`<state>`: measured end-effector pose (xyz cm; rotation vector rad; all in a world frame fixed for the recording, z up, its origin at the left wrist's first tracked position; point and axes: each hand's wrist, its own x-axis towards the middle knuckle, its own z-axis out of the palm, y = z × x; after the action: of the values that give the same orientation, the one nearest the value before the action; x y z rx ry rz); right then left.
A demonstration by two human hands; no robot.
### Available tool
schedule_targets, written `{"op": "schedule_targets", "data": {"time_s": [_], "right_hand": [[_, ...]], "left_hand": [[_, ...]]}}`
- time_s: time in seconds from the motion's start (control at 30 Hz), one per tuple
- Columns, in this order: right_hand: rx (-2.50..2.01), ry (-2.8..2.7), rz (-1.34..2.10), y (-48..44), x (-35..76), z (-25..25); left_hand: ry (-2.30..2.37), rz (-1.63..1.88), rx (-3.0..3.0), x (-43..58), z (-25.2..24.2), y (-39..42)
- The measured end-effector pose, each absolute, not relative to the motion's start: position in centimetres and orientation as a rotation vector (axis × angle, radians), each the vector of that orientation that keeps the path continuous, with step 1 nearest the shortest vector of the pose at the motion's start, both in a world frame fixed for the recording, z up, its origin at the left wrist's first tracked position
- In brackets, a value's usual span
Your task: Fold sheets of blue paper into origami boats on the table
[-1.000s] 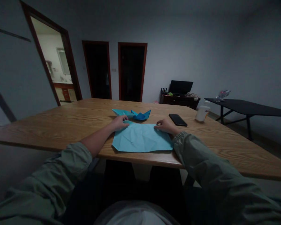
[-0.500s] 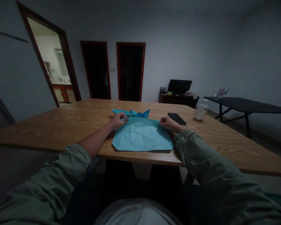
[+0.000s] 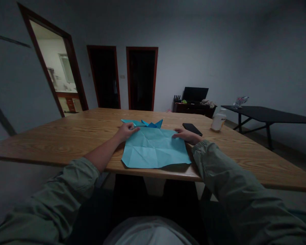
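- The left hand [image 3: 126, 131] pinches the paper [image 3: 155, 149] at its far left corner, between thumb and fingers.
- The right hand [image 3: 187, 135] pinches the far right corner, thumb on top.
- The paper, light blue and creased, lies at the near edge of the table [image 3: 91, 126], between the forearms [image 3: 104, 152].
- Two folded shapes [image 3: 156, 125], blue, stand just beyond it, partly hidden.
- The phone [image 3: 192, 129] lies just beyond the right hand; the bottle [image 3: 218, 120] stands farther right.

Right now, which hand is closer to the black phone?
The right hand: at the blue sheet's far right corner, just this side of the phone. The left hand is at the far left corner, across the sheet.
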<state>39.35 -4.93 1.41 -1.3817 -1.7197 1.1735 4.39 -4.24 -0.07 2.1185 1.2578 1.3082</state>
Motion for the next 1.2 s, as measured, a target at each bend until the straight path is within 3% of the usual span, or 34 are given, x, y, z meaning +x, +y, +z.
{"op": "schedule_targets", "data": {"time_s": [0.1, 0.43, 0.7, 1.1, 1.2], "right_hand": [[-1.357, -1.722, 1.276, -4.9, 40.0, 1.4], [-1.671, -1.797, 1.076, -3.5, 42.6, 0.1], [-1.89, -2.155, 0.082, -3.7, 40.1, 0.2], [-2.055, -2.138, -0.058, -4.6, 40.0, 0.4], [-1.923, -2.159, -0.15, -5.3, 40.1, 1.2]], "left_hand": [[1.314, 1.258, 2.195, 4.2, -0.1, -4.1], [1.555, 0.98, 2.328, 2.6, -1.8, -2.1], [1.868, 0.71, 2.437, 2.7, -1.5, -2.4], [2.141, 0.557, 2.302, 2.3, -0.4, -3.3], [2.077, 0.629, 2.39, 3.5, 1.2, -5.3]]}}
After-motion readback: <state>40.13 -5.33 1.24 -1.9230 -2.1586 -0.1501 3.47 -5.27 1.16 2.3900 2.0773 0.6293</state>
